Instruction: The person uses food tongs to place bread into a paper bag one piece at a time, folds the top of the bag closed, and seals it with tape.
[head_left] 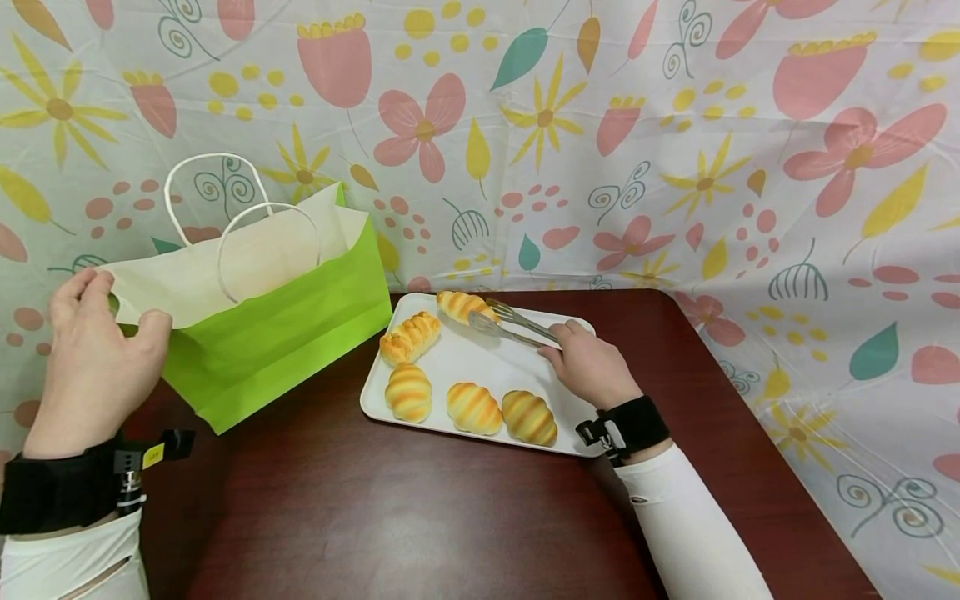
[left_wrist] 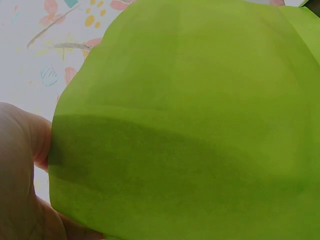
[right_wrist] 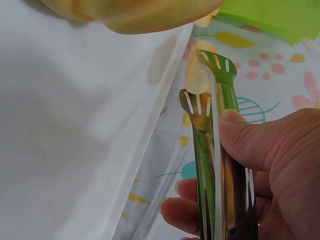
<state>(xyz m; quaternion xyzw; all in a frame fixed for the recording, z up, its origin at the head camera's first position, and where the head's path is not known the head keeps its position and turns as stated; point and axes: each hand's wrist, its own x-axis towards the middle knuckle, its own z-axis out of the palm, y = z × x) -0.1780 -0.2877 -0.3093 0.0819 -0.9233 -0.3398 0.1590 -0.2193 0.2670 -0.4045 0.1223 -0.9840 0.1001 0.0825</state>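
My left hand (head_left: 101, 358) holds the left edge of a green paper bag (head_left: 277, 342), thumb on the front and fingers at the rim. The bag stands upright with its mouth open, showing a white inside and two white handles. In my right hand (head_left: 596, 367) are slotted metal tongs (right_wrist: 225, 75), gripped along their arms. Their tips lie at a striped bread roll (head_left: 456, 305) on the far side of a white tray (head_left: 480, 358). A twisted bread (head_left: 410, 337) and several other rolls (head_left: 474, 408) lie along the tray's left and near sides.
Beneath everything is a dark red-brown table (head_left: 420, 500), its right edge running diagonally past my right arm. A white cloth (head_left: 570, 125) with printed flowers and leaves hangs behind and to the right. The bag stands close to the tray's left side.
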